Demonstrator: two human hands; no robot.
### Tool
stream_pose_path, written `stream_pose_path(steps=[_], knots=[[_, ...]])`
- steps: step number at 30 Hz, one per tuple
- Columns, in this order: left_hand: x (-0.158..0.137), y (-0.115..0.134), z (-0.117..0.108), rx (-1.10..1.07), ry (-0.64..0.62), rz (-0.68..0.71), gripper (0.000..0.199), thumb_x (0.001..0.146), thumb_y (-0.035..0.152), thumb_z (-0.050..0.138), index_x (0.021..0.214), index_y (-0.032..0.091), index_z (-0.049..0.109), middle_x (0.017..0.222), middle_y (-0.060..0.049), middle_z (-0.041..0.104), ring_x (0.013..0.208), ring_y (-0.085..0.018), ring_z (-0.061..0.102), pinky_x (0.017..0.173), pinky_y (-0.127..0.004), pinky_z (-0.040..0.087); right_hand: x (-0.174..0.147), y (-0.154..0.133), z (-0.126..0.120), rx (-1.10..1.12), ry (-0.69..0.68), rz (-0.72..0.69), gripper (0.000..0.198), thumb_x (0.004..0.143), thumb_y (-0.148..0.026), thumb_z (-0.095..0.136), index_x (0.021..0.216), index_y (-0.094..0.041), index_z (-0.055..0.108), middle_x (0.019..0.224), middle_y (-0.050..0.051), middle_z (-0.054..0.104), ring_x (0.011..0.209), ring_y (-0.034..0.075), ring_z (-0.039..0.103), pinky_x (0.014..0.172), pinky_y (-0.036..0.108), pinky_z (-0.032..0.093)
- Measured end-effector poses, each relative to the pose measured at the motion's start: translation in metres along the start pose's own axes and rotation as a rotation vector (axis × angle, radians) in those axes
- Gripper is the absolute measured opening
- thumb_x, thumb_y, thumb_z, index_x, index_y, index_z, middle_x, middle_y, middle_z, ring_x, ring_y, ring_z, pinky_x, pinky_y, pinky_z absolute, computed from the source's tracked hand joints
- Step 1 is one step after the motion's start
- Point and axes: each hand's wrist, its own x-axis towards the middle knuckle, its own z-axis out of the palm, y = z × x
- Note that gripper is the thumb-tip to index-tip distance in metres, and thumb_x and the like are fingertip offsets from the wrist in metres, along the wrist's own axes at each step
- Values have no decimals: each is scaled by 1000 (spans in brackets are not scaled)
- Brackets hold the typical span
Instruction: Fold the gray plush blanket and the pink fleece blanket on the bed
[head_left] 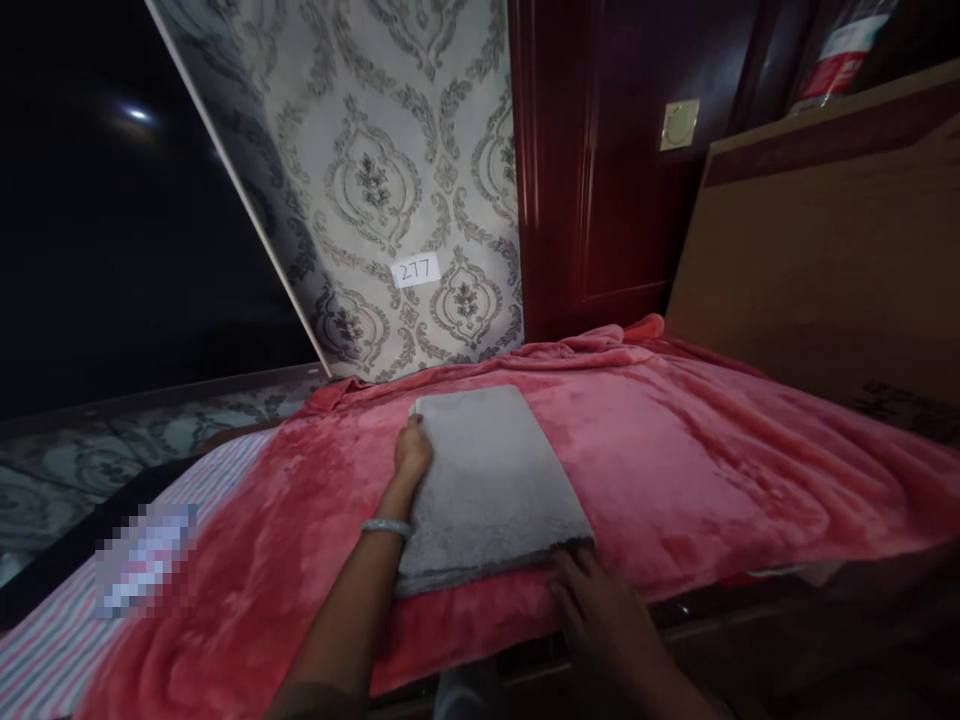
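Note:
A folded grey cloth (487, 480) with a soft, fuzzy surface lies flat on a pink plush blanket (637, 450). Its near edge shows several stacked layers. My left hand (413, 450), with a pale bangle on the wrist, is closed on the cloth's left edge near the far corner. At the near right corner, my right hand (592, 590) has its fingers against the cloth edge, apparently pinching it. That hand is in shadow, and some fingertips are hidden at the edge.
A dark screen (135, 220) stands at the left, near a striped cloth (52, 640). Behind are patterned wallpaper (375, 130) with a paper label (415, 269) reading 277, and a dark red wooden panel (592, 150). A large cardboard box (825, 260) with a bottle (840, 55) above it is at right.

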Motion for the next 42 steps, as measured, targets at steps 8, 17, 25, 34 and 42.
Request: stream_pose_path(steps=[8,17,25,34,42], knots=[[14,-12,-4,-86,24,-28,44,83,10,51,125,20,61,113,-8,74,101,-21,71,86,-29,55,-2,-1,0,50,1,27,41,97,-19,41,131,-27,62,127,11,64,94,23,71,71,33,58],[-12,-16,-12,-37,-7,60,54,88,26,55,141,16,47,127,-15,67,118,-27,64,99,-38,50,0,-12,-30,72,-137,124,37,100,-25,42,133,-27,60,124,11,63,98,23,68,78,32,53],[-63,-23,-10,265,-5,122,49,97,28,36,145,19,42,127,-21,63,108,-34,67,89,-46,52,0,-11,-32,118,-90,190,38,98,-26,42,132,-17,58,128,15,62,104,26,66,83,37,53],[-76,-14,-32,234,46,207,53,93,33,48,144,16,46,142,-20,52,125,-32,56,102,-43,49,4,9,-72,333,235,-27,40,101,-29,34,113,-19,71,108,10,73,100,21,67,91,35,53],[-106,-12,-11,324,-155,596,61,96,46,46,154,27,37,165,-9,25,153,-32,16,122,-57,18,92,-15,-72,-21,-107,-248,65,97,-48,50,157,-25,34,164,9,24,149,35,23,117,59,22]])
